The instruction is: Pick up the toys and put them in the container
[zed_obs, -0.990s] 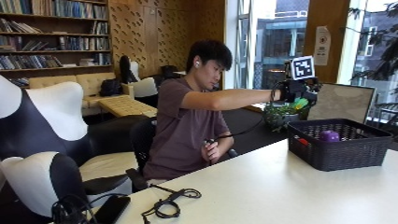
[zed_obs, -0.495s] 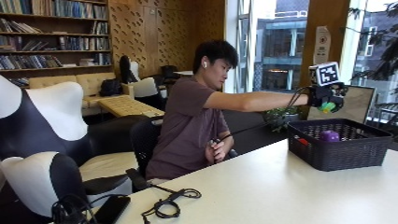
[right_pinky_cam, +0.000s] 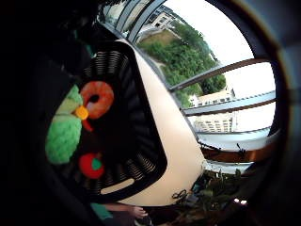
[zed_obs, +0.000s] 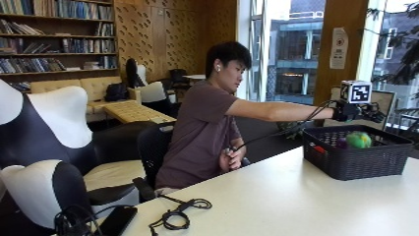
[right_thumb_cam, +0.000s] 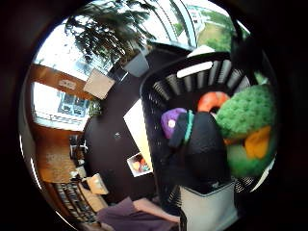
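A black slatted basket (zed_obs: 353,160) stands at the table's far right end. My gloved right hand (zed_obs: 347,112) hovers just above it at the end of a stretched arm, fingers relaxed and holding nothing. A green plush toy with an orange part (zed_obs: 359,140) sits below the hand at rim height, apart from it. It shows close to the palm (right_thumb_cam: 245,115) (right_pinky_cam: 63,136). Inside the basket (right_pinky_cam: 141,117) lie an orange ring (right_pinky_cam: 96,99) (right_thumb_cam: 211,100), a red toy (right_pinky_cam: 91,165) (zed_obs: 318,149) and a purple toy (right_thumb_cam: 171,120) (zed_obs: 342,142).
The white table (zed_obs: 275,196) stretches left from the basket. Black cables (zed_obs: 180,214) and a dark phone (zed_obs: 116,220) lie near its left end. The person's bare left hand (zed_obs: 230,157) stays by the lap. Windows stand behind the basket.
The hand carried the green toy rightward to above the basket. The toy has left the hand and now sits lower, at the basket's rim.
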The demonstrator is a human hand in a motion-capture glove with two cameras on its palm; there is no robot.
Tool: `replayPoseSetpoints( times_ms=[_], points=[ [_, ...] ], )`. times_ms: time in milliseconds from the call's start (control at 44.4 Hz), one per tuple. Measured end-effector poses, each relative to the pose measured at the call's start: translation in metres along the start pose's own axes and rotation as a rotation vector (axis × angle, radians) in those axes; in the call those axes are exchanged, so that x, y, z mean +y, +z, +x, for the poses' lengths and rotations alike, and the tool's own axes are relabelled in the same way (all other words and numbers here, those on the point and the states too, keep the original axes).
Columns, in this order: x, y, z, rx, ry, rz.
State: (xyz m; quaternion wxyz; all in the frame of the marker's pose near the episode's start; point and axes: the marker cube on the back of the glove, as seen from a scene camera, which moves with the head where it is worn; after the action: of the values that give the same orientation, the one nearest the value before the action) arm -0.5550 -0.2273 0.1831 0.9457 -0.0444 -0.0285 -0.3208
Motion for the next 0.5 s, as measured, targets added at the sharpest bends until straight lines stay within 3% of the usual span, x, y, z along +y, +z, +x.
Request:
replayPoseSetpoints(
  times_ms=[158, 495],
  points=[
    [-0.003, 0.012, -0.003, -0.037, -0.021, -0.062],
    [0.020, -0.009, 0.010, 0.001, -0.023, -0.016]
  ],
)
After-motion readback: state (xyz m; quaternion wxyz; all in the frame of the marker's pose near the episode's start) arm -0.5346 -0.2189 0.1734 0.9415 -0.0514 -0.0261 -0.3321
